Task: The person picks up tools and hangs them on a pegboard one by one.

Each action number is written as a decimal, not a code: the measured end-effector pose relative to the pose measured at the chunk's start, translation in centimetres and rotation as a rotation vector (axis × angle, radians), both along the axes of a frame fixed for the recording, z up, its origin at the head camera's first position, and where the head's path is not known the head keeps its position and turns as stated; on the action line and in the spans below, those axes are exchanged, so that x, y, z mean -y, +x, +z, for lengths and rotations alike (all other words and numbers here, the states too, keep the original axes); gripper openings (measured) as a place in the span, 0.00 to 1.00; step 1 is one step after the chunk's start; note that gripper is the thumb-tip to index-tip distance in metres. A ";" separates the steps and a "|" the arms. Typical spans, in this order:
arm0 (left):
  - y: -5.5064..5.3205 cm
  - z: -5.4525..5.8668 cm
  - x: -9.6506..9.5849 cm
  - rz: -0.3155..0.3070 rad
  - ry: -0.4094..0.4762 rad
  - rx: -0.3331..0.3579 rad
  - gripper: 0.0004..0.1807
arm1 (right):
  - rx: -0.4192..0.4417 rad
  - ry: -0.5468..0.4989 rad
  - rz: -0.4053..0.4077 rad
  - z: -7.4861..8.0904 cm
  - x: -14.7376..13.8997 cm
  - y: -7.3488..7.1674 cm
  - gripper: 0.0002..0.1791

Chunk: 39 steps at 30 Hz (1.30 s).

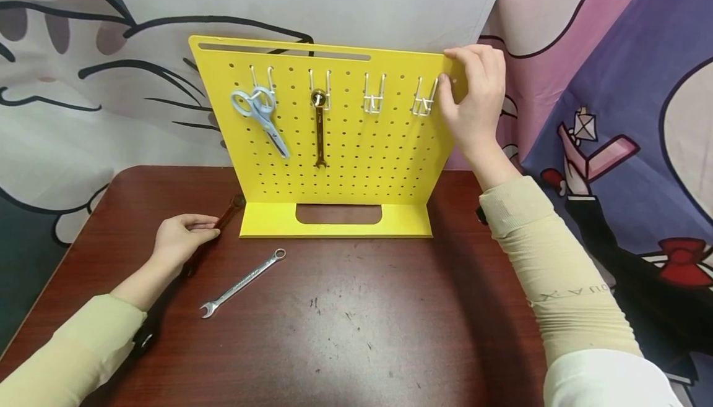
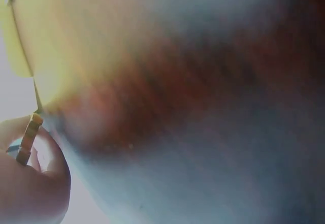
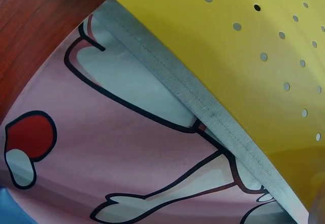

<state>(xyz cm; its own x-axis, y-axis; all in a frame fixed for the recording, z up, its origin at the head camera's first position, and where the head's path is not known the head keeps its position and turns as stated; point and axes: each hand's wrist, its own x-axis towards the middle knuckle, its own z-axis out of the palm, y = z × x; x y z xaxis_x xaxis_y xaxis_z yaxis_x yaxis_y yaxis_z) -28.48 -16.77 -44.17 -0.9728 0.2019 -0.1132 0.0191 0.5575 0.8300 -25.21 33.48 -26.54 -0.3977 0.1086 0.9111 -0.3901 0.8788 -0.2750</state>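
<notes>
My left hand [image 1: 184, 239] pinches a dark brownish combination wrench [image 1: 229, 210] between thumb and fingers, left of the yellow pegboard [image 1: 345, 178]. Part of that wrench is hidden by the hand; its bronze edge shows in the left wrist view. With thumb in front and fingers at the top edge, my right hand [image 1: 478, 94] grips the pegboard's upper right corner. On the board, light blue scissors [image 1: 270, 128] hang at the left hook, and a similar dark wrench [image 1: 320, 132] hangs from the one beside it. A silver combination wrench [image 1: 242, 284] lies on the table in front.
Two bare white wire hooks, one mid-right [image 1: 374, 101] and one far right [image 1: 424, 104], stick out from the board. The board's foot stands on the dark wooden table [image 1: 356, 320]. Cartoon-printed cloth [image 1: 585, 85] hangs behind and at the right.
</notes>
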 end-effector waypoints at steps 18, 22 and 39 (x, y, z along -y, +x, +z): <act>1.4 3.5 -1.4 0.029 0.288 0.046 0.14 | 0.009 -0.001 -0.006 -0.1 0.0 0.0 0.16; 1.7 3.8 -2.7 0.021 0.349 0.054 0.16 | 0.004 0.000 -0.005 -0.1 0.0 0.0 0.16; 3.6 5.8 -10.5 -0.088 0.609 0.021 0.20 | 0.003 0.004 -0.006 0.0 0.0 0.0 0.16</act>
